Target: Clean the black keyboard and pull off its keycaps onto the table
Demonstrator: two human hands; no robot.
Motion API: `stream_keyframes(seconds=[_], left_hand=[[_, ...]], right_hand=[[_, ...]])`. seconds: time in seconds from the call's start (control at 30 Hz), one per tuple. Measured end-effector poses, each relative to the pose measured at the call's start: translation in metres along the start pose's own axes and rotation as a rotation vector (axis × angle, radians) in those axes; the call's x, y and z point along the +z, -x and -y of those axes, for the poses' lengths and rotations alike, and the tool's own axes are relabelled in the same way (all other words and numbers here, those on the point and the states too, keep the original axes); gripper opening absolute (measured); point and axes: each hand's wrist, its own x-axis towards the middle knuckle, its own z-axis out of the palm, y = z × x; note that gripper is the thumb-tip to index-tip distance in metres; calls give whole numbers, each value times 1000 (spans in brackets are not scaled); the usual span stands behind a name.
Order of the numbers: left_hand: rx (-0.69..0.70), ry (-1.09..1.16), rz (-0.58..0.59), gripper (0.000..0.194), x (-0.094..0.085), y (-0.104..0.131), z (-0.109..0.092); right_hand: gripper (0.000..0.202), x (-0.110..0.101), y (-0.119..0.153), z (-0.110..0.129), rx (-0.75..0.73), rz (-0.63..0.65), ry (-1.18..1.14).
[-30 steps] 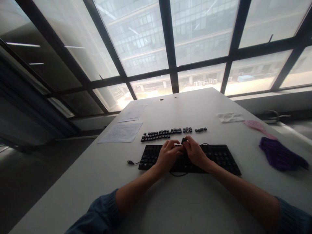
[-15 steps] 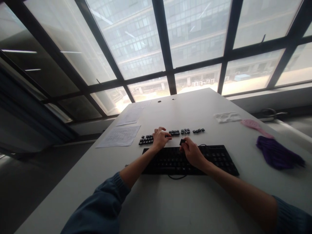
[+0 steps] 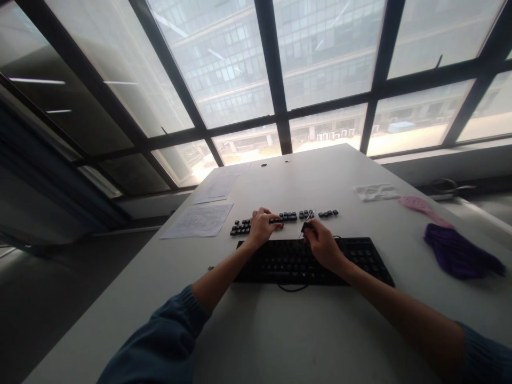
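My right hand (image 3: 323, 244) is closed on a keycap puller (image 3: 305, 226), a small black piece with thin wires, held just above the back edge of a black keyboard (image 3: 280, 261). Behind the keyboard my left hand (image 3: 262, 226) hovers over or rests at a row of loose black keycaps (image 3: 288, 216). Its thumb and forefinger are apart and point right, their tips close to the caps; I cannot tell whether they touch one. More keycaps (image 3: 240, 228) lie left of that hand, partly hidden by it. Both forearms cover parts of the keyboard.
Printed paper sheets (image 3: 198, 221) lie on the white table (image 3: 312, 181) at left. On the right are a white cloth (image 3: 376, 192), a pink brush (image 3: 416, 204) and a dark purple cloth-like item (image 3: 460, 253). A cable (image 3: 294, 288) loops at the keyboard's front edge. Large windows stand behind.
My right hand has moved slightly up and right with the keycap puller, whose wires now show more clearly. My left hand has barely moved. The whole view has shifted a little.
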Motion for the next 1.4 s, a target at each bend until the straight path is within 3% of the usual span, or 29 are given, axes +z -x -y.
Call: stream_keyframes(seconds=[0.1,0.23,0.33,0.6,0.93,1.4], left_hand=[[73,80,-28,13,-9,24,-21],[201,216,97,15,-6,63,-52],[227,248,160,20,1,79,-62],[238,243,253,15,7,72,-61],[265,130,147,12,9,87,-69],[294,2,155,16,19,84,-67]], right_hand=[[13,-6,1,0,-44,40,103],[15,-7,5,2,-76,126,164],[16,-6,9,4,-94,197,190],[14,-9,20,7,-213,247,256],[15,-9,21,6,-364,270,193],[19,-9,20,2,-403,303,224]])
